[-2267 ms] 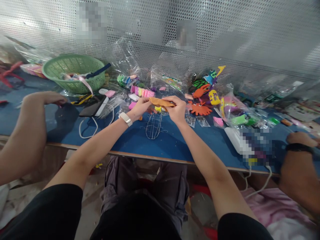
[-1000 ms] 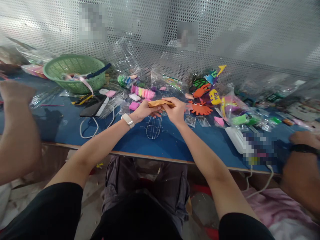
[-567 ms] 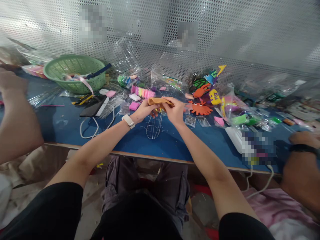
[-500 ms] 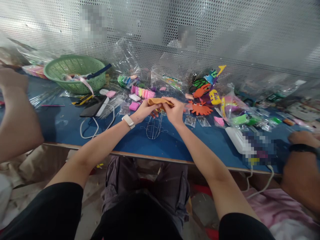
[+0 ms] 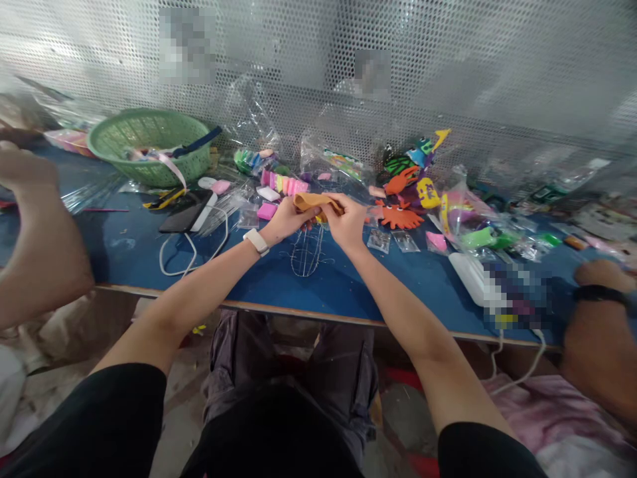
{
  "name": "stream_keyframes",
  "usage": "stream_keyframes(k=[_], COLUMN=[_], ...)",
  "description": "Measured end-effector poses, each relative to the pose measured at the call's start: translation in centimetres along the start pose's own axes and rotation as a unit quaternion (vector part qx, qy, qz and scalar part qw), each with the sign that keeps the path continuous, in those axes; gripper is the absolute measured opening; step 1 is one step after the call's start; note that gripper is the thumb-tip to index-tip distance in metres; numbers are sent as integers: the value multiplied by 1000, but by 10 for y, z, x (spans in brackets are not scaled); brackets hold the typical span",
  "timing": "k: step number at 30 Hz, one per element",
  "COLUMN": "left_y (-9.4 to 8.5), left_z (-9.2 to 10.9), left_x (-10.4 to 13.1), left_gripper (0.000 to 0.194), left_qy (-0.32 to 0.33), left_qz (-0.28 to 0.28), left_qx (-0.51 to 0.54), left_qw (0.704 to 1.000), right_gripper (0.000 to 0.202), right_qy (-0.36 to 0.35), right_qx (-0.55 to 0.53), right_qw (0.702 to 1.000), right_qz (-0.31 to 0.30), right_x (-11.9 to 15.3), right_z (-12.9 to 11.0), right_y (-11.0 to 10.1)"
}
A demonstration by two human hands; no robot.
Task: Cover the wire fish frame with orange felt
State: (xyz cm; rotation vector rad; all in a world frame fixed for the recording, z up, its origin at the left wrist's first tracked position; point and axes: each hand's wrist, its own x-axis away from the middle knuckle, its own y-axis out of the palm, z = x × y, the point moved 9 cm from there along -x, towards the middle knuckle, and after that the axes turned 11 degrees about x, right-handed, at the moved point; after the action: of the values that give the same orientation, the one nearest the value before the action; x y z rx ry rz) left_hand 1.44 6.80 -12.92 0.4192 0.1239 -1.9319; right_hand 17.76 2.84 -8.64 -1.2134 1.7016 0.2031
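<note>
A soft, thin orange-yellow sheet (image 5: 314,200), folded or curled along its edge, is pinched between both hands above the table. My left hand (image 5: 287,220), with a white band on its wrist, grips its left side. My right hand (image 5: 349,219) holds the right side, fingers bent over it. Whether the sheet is clay or felt I cannot tell. Just below my hands is a wire frame (image 5: 305,257), an elongated loop with thin cross wires sticking out; its upper end is hidden by my hands. An orange crab figure (image 5: 399,216) lies right of my right hand.
On the blue table (image 5: 269,285) stand a green basket (image 5: 149,119), a black phone (image 5: 186,211) with a white cable, colourful clay packs (image 5: 284,182), and a white device (image 5: 466,275). Other people's arms rest at the left (image 5: 42,232) and right (image 5: 602,312). A perforated metal wall rises behind.
Both hands keep hold of the orange-yellow sheet, with only slight finger movement. The co-worker's arm at the left has shifted a little to the right.
</note>
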Motion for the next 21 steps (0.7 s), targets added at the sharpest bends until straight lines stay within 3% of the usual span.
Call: stream_keyframes(k=[7,15,21], left_y=[10,5,11], left_z=[-4,-2,-2], left_x=[2,1,4], left_gripper=[21,7,22], left_qy=[2,18,-17], left_qz=[-14,-13,-29], left_qx=[30,9,34], left_qw=[999,1000,999], right_gripper=[22,25,21], right_qy=[7,-19,-7], right_qx=[28,19,14], right_qw=[999,1000,998], right_qz=[20,14,60], right_x=[1,0,0], right_z=[-3,-4,-8], right_y=[-3,0,-8])
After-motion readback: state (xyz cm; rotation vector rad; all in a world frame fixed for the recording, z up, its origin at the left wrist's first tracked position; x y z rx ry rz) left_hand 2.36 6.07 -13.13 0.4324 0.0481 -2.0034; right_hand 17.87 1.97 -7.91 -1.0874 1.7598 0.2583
